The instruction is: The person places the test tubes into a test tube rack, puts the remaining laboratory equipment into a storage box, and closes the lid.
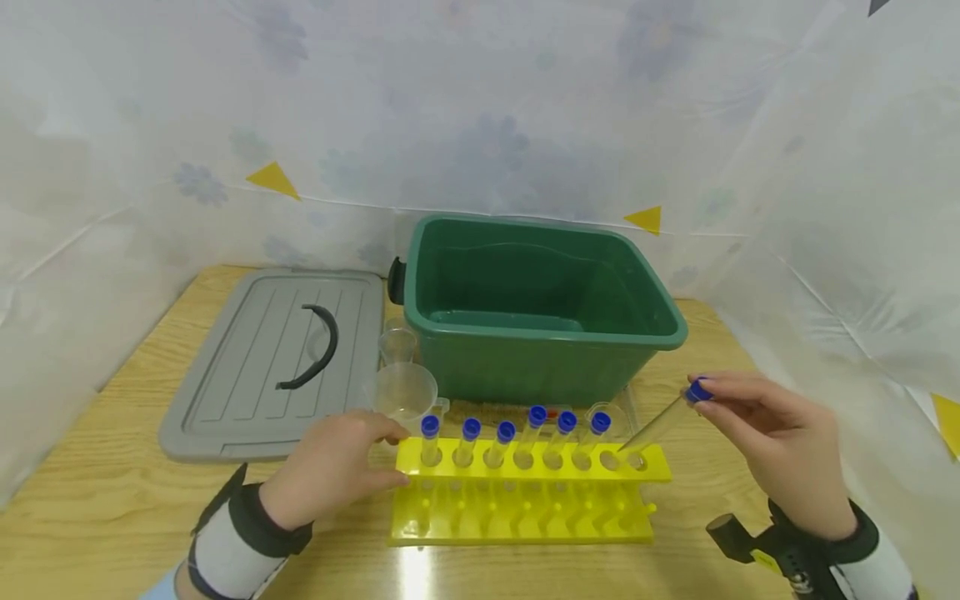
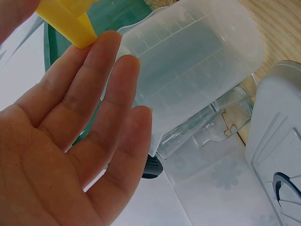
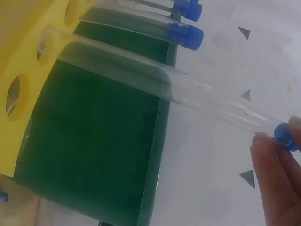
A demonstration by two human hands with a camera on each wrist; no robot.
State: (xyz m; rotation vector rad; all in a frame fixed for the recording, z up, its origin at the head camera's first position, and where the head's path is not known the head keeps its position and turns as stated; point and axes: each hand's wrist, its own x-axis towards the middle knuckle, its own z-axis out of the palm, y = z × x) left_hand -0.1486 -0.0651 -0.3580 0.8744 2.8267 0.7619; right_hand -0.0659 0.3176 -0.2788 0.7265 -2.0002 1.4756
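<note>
A yellow test tube rack (image 1: pixel 525 533) stands on the table, with several blue-capped test tubes (image 1: pixel 471 442) upright in its holes. At the rack's left end my left hand (image 1: pixel 337 462) pinches the top bar between thumb and fingers; the other fingers are extended in the left wrist view. My right hand (image 1: pixel 780 433) pinches the blue cap of a clear test tube (image 1: pixel 660 425) above the rack's right end. That tube slants, its lower tip at a hole near the right end in the right wrist view. It looks empty.
Behind the rack sits an open green bin (image 1: pixel 525 358). A grey lid (image 1: pixel 247 375) with a black handle lies to the left. Between them are a translucent measuring beaker (image 1: pixel 405 392) and a clear glass vessel (image 1: pixel 397 343). A brush-like item (image 1: pixel 480 413) lies behind the rack.
</note>
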